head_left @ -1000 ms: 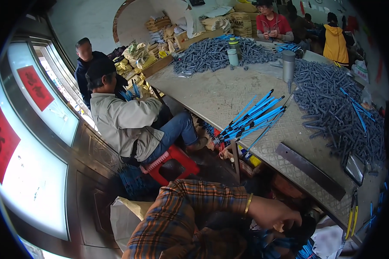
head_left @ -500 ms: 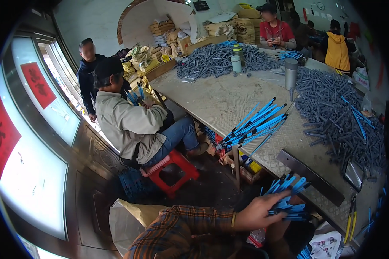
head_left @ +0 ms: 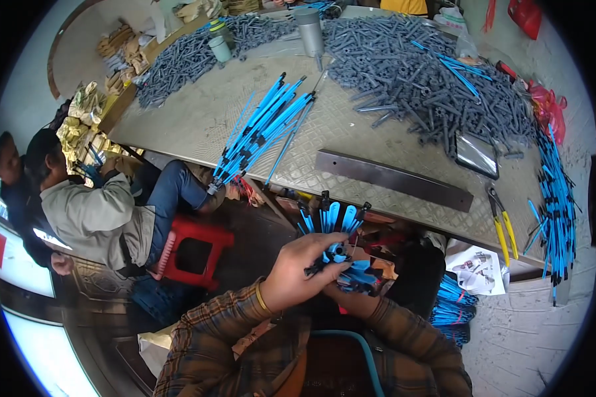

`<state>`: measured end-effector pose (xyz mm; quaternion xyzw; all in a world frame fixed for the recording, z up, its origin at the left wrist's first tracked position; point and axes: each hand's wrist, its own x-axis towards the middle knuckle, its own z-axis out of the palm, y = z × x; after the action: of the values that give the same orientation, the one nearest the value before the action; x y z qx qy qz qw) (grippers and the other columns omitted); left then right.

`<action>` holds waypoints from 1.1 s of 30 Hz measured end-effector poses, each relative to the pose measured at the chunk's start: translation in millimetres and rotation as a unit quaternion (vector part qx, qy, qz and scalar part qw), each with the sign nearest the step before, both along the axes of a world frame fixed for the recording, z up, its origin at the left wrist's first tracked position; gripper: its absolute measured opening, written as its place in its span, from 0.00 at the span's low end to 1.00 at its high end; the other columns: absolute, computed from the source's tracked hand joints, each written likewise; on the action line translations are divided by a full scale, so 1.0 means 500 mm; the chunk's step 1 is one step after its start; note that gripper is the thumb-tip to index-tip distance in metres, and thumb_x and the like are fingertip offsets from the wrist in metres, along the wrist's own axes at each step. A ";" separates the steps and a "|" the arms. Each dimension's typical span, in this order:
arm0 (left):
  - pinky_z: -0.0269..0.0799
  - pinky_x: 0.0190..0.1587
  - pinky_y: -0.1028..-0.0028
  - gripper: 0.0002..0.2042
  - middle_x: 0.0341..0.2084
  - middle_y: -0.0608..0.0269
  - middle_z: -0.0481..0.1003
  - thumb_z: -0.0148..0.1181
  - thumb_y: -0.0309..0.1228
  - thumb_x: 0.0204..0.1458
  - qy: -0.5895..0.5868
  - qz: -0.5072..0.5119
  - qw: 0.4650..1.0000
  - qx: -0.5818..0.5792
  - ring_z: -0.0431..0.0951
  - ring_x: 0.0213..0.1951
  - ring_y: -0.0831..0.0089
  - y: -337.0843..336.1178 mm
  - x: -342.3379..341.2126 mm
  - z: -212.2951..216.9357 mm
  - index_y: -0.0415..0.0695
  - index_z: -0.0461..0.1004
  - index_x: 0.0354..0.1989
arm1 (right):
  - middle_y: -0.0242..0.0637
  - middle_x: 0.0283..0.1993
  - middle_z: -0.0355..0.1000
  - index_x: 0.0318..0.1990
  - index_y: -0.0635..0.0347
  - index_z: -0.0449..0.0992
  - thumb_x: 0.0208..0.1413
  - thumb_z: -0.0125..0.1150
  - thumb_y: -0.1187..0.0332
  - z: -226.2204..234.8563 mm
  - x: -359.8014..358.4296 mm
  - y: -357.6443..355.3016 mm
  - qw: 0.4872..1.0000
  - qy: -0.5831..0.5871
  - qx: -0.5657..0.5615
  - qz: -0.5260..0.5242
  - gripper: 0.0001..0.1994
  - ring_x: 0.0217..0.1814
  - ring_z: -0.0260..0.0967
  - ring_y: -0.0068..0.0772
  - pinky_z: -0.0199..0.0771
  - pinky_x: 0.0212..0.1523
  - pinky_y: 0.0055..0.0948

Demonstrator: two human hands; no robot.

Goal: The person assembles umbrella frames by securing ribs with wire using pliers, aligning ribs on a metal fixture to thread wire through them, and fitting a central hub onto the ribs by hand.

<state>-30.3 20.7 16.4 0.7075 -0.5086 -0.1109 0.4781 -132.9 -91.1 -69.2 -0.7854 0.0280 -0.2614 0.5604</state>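
The left hand (head_left: 297, 272) is clenched around a bundle of blue strips (head_left: 334, 248), its fingers wrapped over the bunch from the 9 o'clock side, with a thin gold bangle (head_left: 263, 299) at the wrist. The right hand (head_left: 352, 301) sits directly beneath, at 6 o'clock of the bundle, mostly covered by it; it touches the lower ends, but whether its fingers are closed on them I cannot tell.

The bundle itself is a short sheaf of flat, bright blue plastic strips with black tips (some ends rounded like small paddles). They fan upward toward 12 o'clock, splaying apart above the fist, while the lower ends are bunched and crumpled together. It is held in the air below the near edge of the metal table (head_left: 198, 119), in front of the person's plaid sleeves.

On the table at 11 o'clock of the hands lies a longer sheaf of blue rods (head_left: 261, 129), overhanging the edge. A flat dark metal bar (head_left: 394, 180) lies at 1 o'clock, and yellow-handled pliers (head_left: 503, 221) at 2 o'clock. A heap of grey parts (head_left: 430, 86) fills the far side. A seated person (head_left: 99, 212) on a red stool (head_left: 192, 248) is at 9 o'clock.
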 end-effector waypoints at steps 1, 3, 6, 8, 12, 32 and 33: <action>0.70 0.42 0.70 0.17 0.35 0.54 0.74 0.62 0.28 0.43 -0.006 -0.008 1.000 -0.004 0.76 0.38 0.62 -0.001 0.002 0.002 0.38 0.70 0.43 | 0.46 0.36 0.67 0.47 0.64 0.65 0.38 0.67 0.60 0.011 -0.007 -0.004 0.999 0.012 -0.044 0.005 0.28 0.36 0.66 0.46 0.64 0.34 0.39; 0.70 0.42 0.69 0.17 0.35 0.54 0.74 0.61 0.29 0.44 -0.018 -0.022 1.000 -0.013 0.76 0.38 0.62 -0.003 0.001 -0.001 0.39 0.70 0.43 | 0.46 0.37 0.66 0.49 0.65 0.65 0.36 0.68 0.59 0.023 -0.023 -0.012 0.991 0.037 -0.131 0.015 0.32 0.38 0.66 0.48 0.64 0.38 0.39; 0.69 0.42 0.68 0.17 0.36 0.54 0.74 0.60 0.30 0.44 -0.007 -0.059 0.998 -0.001 0.76 0.38 0.60 0.010 0.004 -0.007 0.39 0.70 0.43 | 0.47 0.44 0.67 0.53 0.65 0.63 0.41 0.64 0.60 0.009 -0.052 -0.027 0.988 -0.033 -0.133 0.073 0.31 0.44 0.66 0.45 0.63 0.43 0.37; 0.69 0.42 0.67 0.17 0.36 0.54 0.74 0.59 0.30 0.44 -0.018 -0.099 0.995 -0.006 0.75 0.38 0.59 0.014 0.011 -0.005 0.40 0.69 0.43 | 0.45 0.45 0.69 0.56 0.66 0.60 0.47 0.58 0.63 -0.027 -0.062 -0.062 0.974 0.104 0.113 0.167 0.28 0.44 0.68 0.37 0.65 0.45 0.33; 0.69 0.41 0.63 0.16 0.35 0.52 0.73 0.58 0.31 0.43 -0.038 -0.147 0.987 -0.047 0.73 0.38 0.55 -0.017 0.007 -0.022 0.40 0.69 0.42 | 0.40 0.37 0.72 0.53 0.66 0.62 0.53 0.52 0.66 -0.012 -0.092 -0.097 0.969 0.176 0.136 0.105 0.21 0.38 0.71 0.29 0.68 0.39 0.27; 0.68 0.37 0.65 0.12 0.29 0.55 0.71 0.62 0.31 0.41 -0.034 -0.088 0.995 -0.023 0.72 0.34 0.57 -0.031 -0.005 -0.023 0.41 0.68 0.32 | 0.45 0.34 0.72 0.42 0.64 0.67 0.51 0.56 0.60 0.019 -0.056 -0.050 0.991 0.123 0.052 0.003 0.16 0.36 0.72 0.37 0.69 0.35 0.31; 0.69 0.36 0.66 0.11 0.28 0.55 0.71 0.62 0.30 0.41 -0.046 -0.074 0.996 -0.037 0.73 0.33 0.58 -0.025 -0.005 -0.024 0.41 0.68 0.31 | 0.45 0.33 0.71 0.40 0.63 0.68 0.52 0.55 0.63 0.031 -0.057 -0.046 0.993 0.108 0.038 0.014 0.14 0.34 0.72 0.38 0.69 0.33 0.32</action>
<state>-32.5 8.5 4.5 0.6538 -0.5846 -0.0946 0.4710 -161.5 -114.1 -53.9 -0.7875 0.0880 -0.1658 0.5871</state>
